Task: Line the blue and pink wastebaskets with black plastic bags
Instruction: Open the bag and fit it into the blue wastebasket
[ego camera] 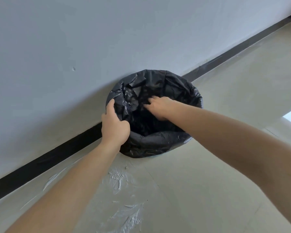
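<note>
- Two bare forearms reach forward from the bottom edge over a pale floor [208, 182] streaked with white smears [118, 179].
- Left hand [113, 126]: its grip is closed on the near-left rim of the black plastic bag [158, 145], thumb inside the opening and fingers [110, 105] curled over the outside of the folded film.
- Right hand [160, 106]: it is inside the bag's mouth, just beyond and right of the left hand, fingers loosely spread and pressing on the crumpled inner film; I cannot tell whether this grip pinches any of it.
- The bag is folded over the whole rim of a round wastebasket, whose colour shows only as a thin bluish sliver [155, 157] at the near bottom edge.
- The wastebasket stands on the floor against a black baseboard [57, 157] and a grey wall [107, 39].
</note>
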The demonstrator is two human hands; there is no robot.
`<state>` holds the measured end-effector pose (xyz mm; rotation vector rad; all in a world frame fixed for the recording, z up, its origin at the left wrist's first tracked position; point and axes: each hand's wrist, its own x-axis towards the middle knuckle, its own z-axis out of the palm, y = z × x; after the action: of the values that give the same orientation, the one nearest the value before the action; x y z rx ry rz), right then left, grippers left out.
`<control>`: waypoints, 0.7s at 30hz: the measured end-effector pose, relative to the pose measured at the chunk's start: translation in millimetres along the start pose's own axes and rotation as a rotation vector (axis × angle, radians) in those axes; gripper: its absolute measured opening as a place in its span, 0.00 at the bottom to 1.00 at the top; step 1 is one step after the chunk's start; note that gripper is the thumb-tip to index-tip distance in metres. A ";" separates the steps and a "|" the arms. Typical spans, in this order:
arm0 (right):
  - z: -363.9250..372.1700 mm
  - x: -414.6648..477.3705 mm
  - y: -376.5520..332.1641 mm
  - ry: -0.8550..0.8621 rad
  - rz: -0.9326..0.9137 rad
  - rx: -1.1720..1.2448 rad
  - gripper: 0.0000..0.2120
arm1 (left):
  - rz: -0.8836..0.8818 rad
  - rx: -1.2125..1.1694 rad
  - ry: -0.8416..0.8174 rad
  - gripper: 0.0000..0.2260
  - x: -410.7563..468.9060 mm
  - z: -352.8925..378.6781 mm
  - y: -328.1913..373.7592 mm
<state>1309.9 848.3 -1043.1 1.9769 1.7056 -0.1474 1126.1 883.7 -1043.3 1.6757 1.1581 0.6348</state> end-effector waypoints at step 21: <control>57.4 -93.1 35.3 0.548 0.615 1.640 0.34 | -0.185 -0.589 0.092 0.31 1.0 7.8 0.1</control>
<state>1339.0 737.1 -1043.5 3.8865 1.0170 -1.1428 1132.9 881.3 -1046.4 1.0394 1.0433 0.8431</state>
